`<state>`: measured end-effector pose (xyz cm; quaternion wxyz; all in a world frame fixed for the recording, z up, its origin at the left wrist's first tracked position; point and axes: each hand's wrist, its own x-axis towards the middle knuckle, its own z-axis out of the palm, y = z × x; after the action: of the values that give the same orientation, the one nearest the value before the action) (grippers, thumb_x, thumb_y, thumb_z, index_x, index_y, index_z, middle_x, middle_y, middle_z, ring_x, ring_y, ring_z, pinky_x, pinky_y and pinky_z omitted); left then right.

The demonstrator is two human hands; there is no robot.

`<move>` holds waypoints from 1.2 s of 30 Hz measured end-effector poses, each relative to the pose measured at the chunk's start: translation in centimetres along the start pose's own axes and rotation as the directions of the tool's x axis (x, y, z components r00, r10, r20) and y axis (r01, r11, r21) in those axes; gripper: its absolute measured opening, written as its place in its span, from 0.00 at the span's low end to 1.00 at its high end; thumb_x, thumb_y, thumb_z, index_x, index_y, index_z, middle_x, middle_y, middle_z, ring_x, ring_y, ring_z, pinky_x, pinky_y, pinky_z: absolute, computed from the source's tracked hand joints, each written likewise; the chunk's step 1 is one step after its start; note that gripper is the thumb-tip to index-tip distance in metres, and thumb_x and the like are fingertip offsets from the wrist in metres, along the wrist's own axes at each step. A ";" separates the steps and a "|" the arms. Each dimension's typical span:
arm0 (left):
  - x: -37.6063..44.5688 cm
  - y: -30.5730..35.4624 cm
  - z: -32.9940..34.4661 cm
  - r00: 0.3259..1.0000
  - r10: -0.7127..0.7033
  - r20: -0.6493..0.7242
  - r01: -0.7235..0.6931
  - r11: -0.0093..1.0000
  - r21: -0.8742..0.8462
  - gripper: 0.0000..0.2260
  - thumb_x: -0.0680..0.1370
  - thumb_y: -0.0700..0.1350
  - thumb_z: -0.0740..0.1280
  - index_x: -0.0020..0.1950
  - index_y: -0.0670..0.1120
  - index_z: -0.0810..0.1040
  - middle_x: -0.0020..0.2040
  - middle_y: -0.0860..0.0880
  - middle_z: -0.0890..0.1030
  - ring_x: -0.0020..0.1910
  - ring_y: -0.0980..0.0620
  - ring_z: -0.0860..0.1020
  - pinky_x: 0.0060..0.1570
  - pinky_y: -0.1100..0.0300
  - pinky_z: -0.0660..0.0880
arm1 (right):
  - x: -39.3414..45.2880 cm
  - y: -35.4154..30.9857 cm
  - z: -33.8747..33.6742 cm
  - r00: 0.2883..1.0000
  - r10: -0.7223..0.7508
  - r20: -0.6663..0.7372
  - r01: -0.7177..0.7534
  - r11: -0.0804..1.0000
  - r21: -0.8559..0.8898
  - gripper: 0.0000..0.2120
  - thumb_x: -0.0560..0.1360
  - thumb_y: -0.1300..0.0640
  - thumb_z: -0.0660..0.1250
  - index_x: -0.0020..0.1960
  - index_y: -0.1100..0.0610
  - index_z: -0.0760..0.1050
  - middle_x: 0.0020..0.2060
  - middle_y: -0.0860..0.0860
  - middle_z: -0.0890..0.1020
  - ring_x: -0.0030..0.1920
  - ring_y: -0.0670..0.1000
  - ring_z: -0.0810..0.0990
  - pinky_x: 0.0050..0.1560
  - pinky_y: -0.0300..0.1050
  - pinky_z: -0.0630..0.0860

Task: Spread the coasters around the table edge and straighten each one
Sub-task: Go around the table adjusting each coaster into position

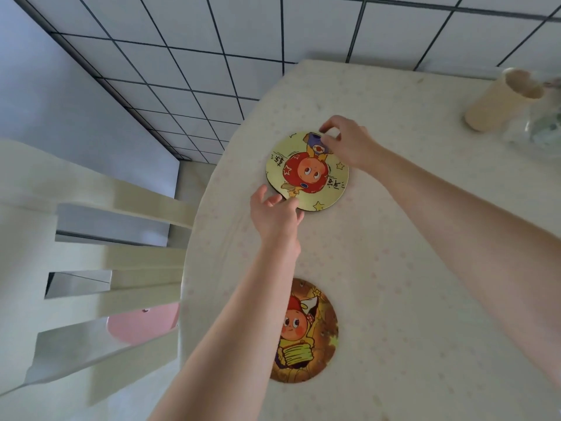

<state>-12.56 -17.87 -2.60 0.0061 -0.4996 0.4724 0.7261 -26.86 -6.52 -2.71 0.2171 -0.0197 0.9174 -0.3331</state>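
Item one: a round yellow coaster printed with a red-capped cartoon figure and stars (pixel 307 171), lying flat on the cream, faintly speckled cloth-covered table (pixel 425 268) near its left edge, the figure upside down as seen from the person's side. The left hand (pixel 274 212) meets the near-left rim of this coaster, fingertips pinching or pressing its edge; the right hand (pixel 343 141) grips the far rim, thumb and fingers closed over it. Both forearms are bare. Item two: a round brown-orange coaster with a similar cartoon figure holding something yellow-green (pixel 306 332), flat on the same table, nearer the person, well apart from the first and partly hidden by the left forearm. Item three: a cream cylindrical cup (pixel 501 101), standing at the far right of the table, beside a blurred clear glass object (pixel 537 129) whose form is hard to tell. Item four: a white slatted chair (pixel 91 268) drawn close to the table's left side, with a pink round seat pad (pixel 142 325) showing between the slats. White floor tiles with dark joints (pixel 212 56) lie beyond.
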 end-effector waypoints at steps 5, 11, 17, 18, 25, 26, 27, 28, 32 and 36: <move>1.3 0.9 0.1 1.000 -0.025 -0.003 0.025 0.989 -0.147 0.24 0.69 0.31 0.72 0.64 0.42 0.75 0.52 0.45 0.81 0.47 0.49 0.81 0.48 0.57 0.81 | -1.7 0.8 -0.2 0.981 0.185 0.051 -0.191 0.926 0.324 0.06 0.79 0.56 0.57 0.51 0.53 0.73 0.40 0.51 0.79 0.34 0.49 0.77 0.32 0.41 0.73; 1.8 0.9 -0.3 0.994 -0.075 0.075 0.082 0.991 -0.103 0.19 0.70 0.33 0.72 0.58 0.48 0.79 0.53 0.46 0.84 0.50 0.48 0.82 0.50 0.52 0.81 | -6.5 2.0 1.0 0.896 0.392 0.207 -0.358 0.363 0.861 0.10 0.79 0.65 0.55 0.43 0.56 0.71 0.36 0.53 0.79 0.33 0.50 0.76 0.33 0.42 0.75; 1.8 1.1 -0.3 0.966 0.031 0.258 -0.003 0.994 -0.107 0.27 0.71 0.28 0.67 0.67 0.45 0.72 0.57 0.42 0.81 0.53 0.41 0.82 0.47 0.47 0.82 | -11.9 1.4 5.6 0.900 0.407 0.154 -0.253 0.201 0.946 0.06 0.78 0.63 0.58 0.49 0.54 0.71 0.48 0.57 0.82 0.38 0.52 0.84 0.38 0.47 0.82; 2.1 1.4 -0.4 0.967 0.057 0.248 -0.046 0.998 -0.048 0.27 0.70 0.27 0.65 0.67 0.45 0.73 0.56 0.42 0.81 0.52 0.42 0.82 0.43 0.49 0.82 | -12.4 1.4 6.1 0.902 0.393 0.178 -0.262 0.172 0.950 0.06 0.77 0.64 0.59 0.50 0.56 0.72 0.48 0.58 0.82 0.39 0.52 0.85 0.38 0.47 0.83; 5.2 4.1 -1.8 0.915 0.028 0.402 -0.163 0.938 0.305 0.25 0.72 0.25 0.63 0.62 0.49 0.76 0.55 0.43 0.82 0.53 0.41 0.81 0.44 0.48 0.81 | -11.3 2.8 4.5 0.890 0.441 0.112 -0.271 0.316 0.909 0.09 0.76 0.66 0.59 0.48 0.56 0.77 0.44 0.56 0.86 0.41 0.52 0.86 0.41 0.46 0.83; 5.6 4.4 -1.9 0.904 0.017 0.428 -0.176 0.926 0.334 0.25 0.73 0.25 0.63 0.63 0.49 0.76 0.54 0.42 0.82 0.53 0.41 0.81 0.44 0.48 0.81 | -10.9 2.9 4.2 0.888 0.451 0.088 -0.278 0.374 0.885 0.09 0.76 0.65 0.59 0.47 0.55 0.77 0.44 0.55 0.86 0.40 0.52 0.86 0.42 0.46 0.83; 6.0 4.6 -1.9 0.891 0.014 0.454 -0.200 0.909 0.364 0.25 0.73 0.25 0.63 0.64 0.49 0.75 0.54 0.43 0.82 0.53 0.41 0.81 0.44 0.48 0.82 | -10.5 3.0 4.1 0.889 0.453 0.067 -0.284 0.429 0.857 0.09 0.76 0.64 0.60 0.47 0.55 0.77 0.44 0.55 0.85 0.40 0.51 0.86 0.41 0.47 0.84; 6.3 4.8 -1.8 0.879 0.024 0.476 -0.240 0.885 0.399 0.25 0.73 0.26 0.64 0.65 0.48 0.75 0.55 0.43 0.82 0.54 0.42 0.81 0.45 0.48 0.81 | -10.2 3.2 4.0 0.888 0.457 0.047 -0.289 0.476 0.830 0.07 0.76 0.64 0.61 0.49 0.56 0.77 0.44 0.54 0.85 0.40 0.51 0.86 0.40 0.46 0.84; 7.1 4.9 -0.8 0.836 0.204 0.510 -0.484 0.713 0.508 0.26 0.73 0.29 0.66 0.66 0.52 0.76 0.54 0.51 0.81 0.54 0.51 0.78 0.49 0.53 0.79 | -9.2 3.6 4.3 0.877 0.479 -0.044 -0.299 0.615 0.729 0.05 0.74 0.62 0.64 0.50 0.57 0.75 0.45 0.54 0.85 0.42 0.53 0.86 0.43 0.52 0.84; 7.3 4.5 0.1 0.756 0.362 0.546 -0.654 0.465 0.597 0.26 0.72 0.32 0.67 0.66 0.52 0.76 0.54 0.53 0.81 0.48 0.57 0.78 0.43 0.68 0.73 | -9.1 3.8 4.7 0.875 0.470 -0.119 -0.300 0.718 0.629 0.07 0.72 0.62 0.65 0.40 0.50 0.74 0.39 0.51 0.84 0.37 0.53 0.85 0.42 0.52 0.84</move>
<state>-18.43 -23.68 -4.88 0.0765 -0.1466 0.8504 0.4994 -16.28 -4.75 -4.71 0.1499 0.2875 0.7708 -0.5484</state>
